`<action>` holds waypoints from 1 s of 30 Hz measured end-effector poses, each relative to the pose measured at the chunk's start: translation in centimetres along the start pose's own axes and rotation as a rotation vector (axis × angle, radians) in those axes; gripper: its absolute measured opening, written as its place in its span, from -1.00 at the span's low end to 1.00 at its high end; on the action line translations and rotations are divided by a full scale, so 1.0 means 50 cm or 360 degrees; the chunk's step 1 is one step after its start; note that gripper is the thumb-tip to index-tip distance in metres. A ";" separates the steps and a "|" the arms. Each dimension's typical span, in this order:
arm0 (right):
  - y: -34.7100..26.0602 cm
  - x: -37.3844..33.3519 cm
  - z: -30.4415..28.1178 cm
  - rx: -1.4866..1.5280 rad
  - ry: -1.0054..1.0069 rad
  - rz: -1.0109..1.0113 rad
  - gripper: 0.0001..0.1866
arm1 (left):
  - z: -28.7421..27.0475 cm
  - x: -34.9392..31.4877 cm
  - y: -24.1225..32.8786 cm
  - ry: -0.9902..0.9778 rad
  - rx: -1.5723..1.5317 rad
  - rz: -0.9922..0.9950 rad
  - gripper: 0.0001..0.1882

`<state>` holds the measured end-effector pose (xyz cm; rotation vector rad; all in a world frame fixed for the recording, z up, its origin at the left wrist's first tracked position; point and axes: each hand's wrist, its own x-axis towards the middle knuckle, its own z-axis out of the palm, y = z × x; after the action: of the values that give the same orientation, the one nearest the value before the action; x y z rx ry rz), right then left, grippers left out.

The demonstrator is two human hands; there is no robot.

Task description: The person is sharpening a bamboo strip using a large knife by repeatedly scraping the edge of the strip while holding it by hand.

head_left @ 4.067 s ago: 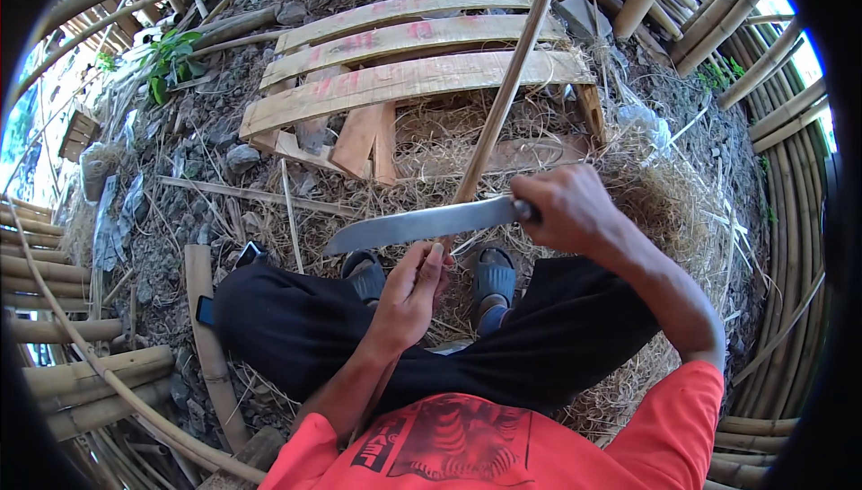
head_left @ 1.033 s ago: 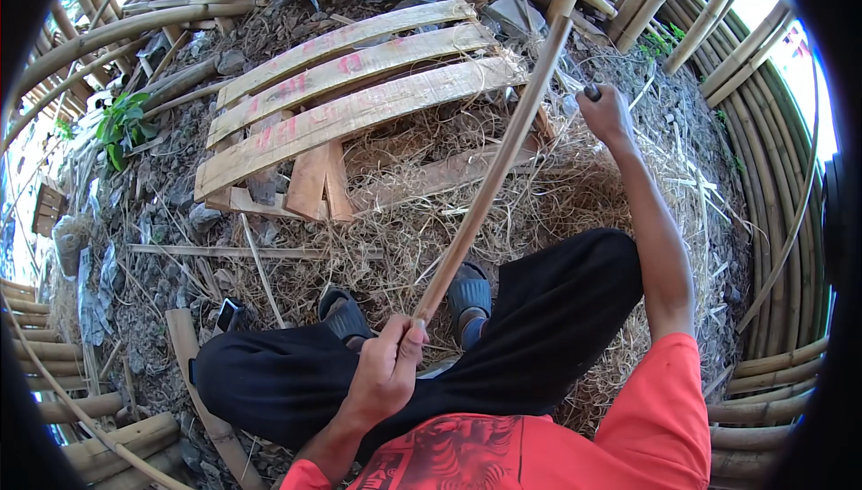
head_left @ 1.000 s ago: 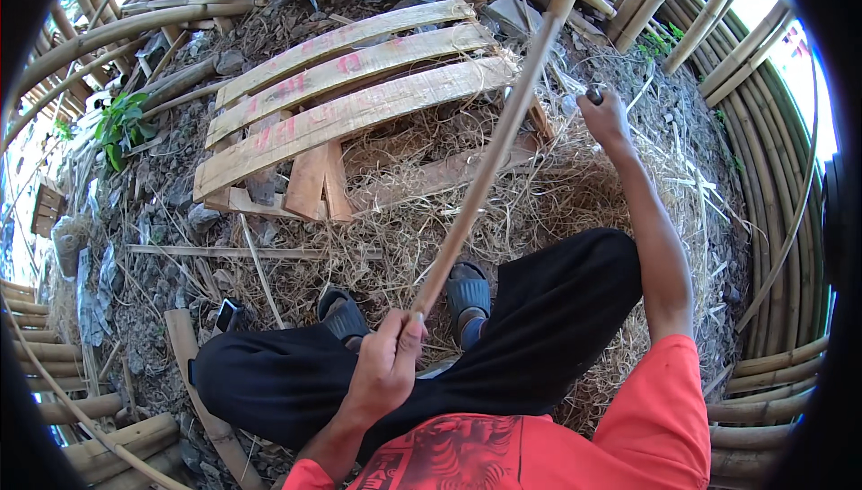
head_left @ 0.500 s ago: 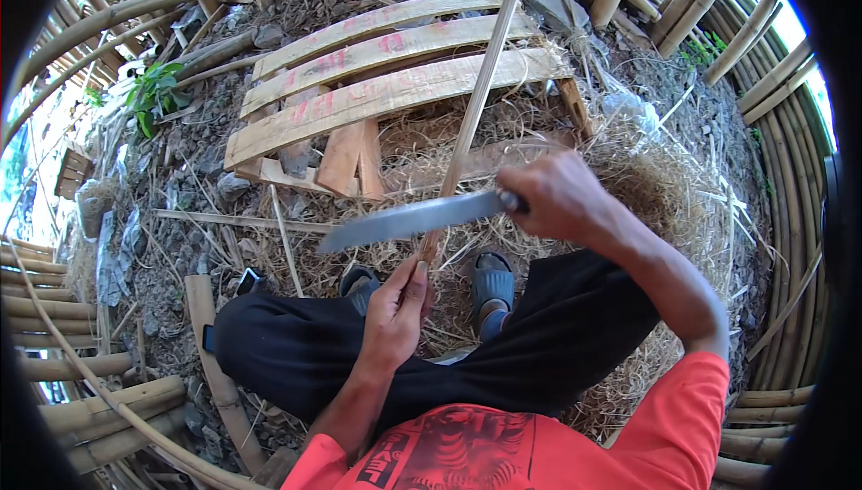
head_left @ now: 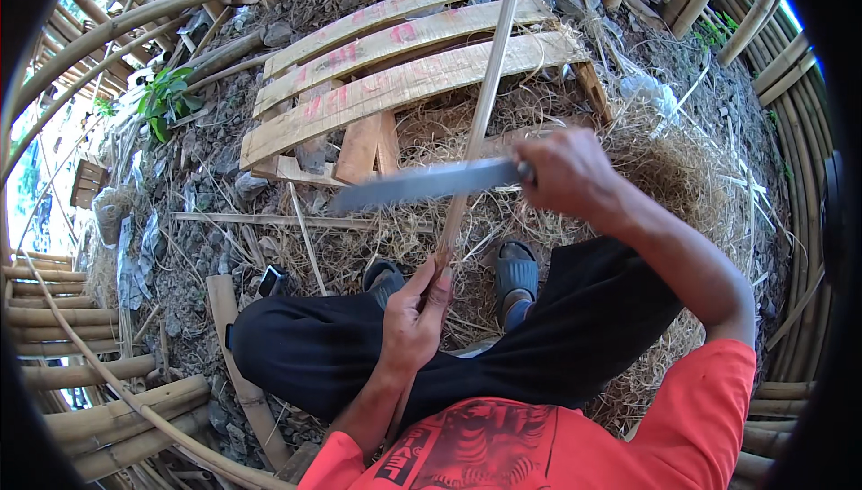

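My left hand (head_left: 415,319) is closed round the lower part of a long, thin bamboo strip (head_left: 487,99), which slants up and away to the right between my knees. In my closed right hand (head_left: 572,171) is the dark handle of a machete (head_left: 422,186). Its broad grey blade points left and crosses the strip a short way above my left fingers. The blade is blurred by motion, so whether its edge touches the strip is unclear. Part of the strip is hidden behind the blade.
Ahead lies a low rack of pale wooden slats (head_left: 404,77) with reddish marks. Straw and shavings (head_left: 664,171) cover the ground around my sandals (head_left: 517,276). A bamboo piece (head_left: 242,355) lies by my left knee, and bamboo pole walls (head_left: 795,220) enclose the spot.
The machete has moved a little farther up the strip, away from my left hand. My left hand keeps its hold. The whole view has shifted slightly.
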<state>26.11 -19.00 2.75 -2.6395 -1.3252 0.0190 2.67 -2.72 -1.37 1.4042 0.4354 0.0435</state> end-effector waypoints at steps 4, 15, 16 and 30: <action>0.070 0.017 -0.040 -0.0036 0.0116 0.0429 -0.87 | -0.001 -0.008 -0.011 -0.0033 0.0099 -0.0015 -0.61; -0.003 -0.028 -0.024 -0.0015 -0.0036 -0.0100 -0.91 | 0.011 -0.010 -0.010 0.0038 0.0390 0.0300 -0.61; 0.012 -0.021 -0.020 0.0016 0.0045 -0.0061 -0.91 | 0.012 -0.012 -0.007 0.0040 0.0404 0.0380 -0.61; 0.100 0.005 -0.046 -0.0128 0.0362 0.0169 -0.88 | -0.005 0.000 -0.002 0.0133 0.0514 0.0495 -0.59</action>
<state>30.43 -22.10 4.19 -2.6784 -1.1339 -0.3160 2.57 -2.50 -1.48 1.7845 0.2972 0.2965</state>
